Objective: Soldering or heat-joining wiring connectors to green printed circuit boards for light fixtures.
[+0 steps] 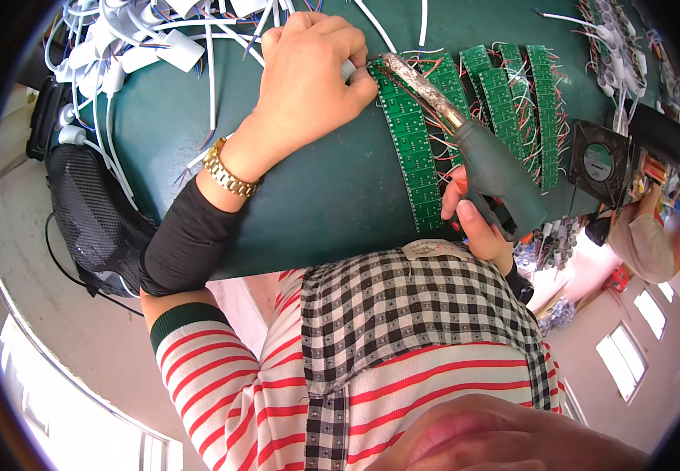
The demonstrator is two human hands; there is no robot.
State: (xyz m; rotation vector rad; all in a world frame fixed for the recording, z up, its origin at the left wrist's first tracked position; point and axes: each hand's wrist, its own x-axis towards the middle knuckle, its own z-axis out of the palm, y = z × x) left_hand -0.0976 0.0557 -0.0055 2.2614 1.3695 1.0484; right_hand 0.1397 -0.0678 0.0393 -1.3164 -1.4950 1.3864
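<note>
While your left hand point(312, 71) pinches a wire against the top of the green circuit strip point(412, 145) on the table point(316, 204), steadying it, your right hand point(477, 224) grips the soldering iron point(466, 137), tip there.

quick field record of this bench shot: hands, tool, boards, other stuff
left hand: pressed on the top end of a green circuit board strip, gold watch on the wrist
right hand: gripping a soldering iron, tip up near the left fingers
more boards: green strips with red wires, to the right
white cables: heaped upper left
small fan: right edge
surface: dark green table
</note>
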